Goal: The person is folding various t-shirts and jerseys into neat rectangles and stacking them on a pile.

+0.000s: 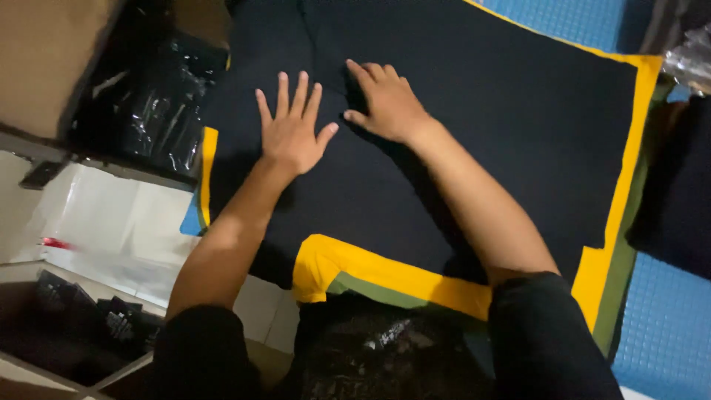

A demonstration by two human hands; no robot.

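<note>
Black cloth, plain, no pattern, lies under both hands; left hand and right hand bare. Beneath it a yellow sheet shows as a bright border, with an olive-green layer edging that. Mat is blue, with fine dotted texture. Sleeves black. Glossy black plastic bags, light streaks across them. Brown cardboard box. White sheet, a small red mark at its left
</note>
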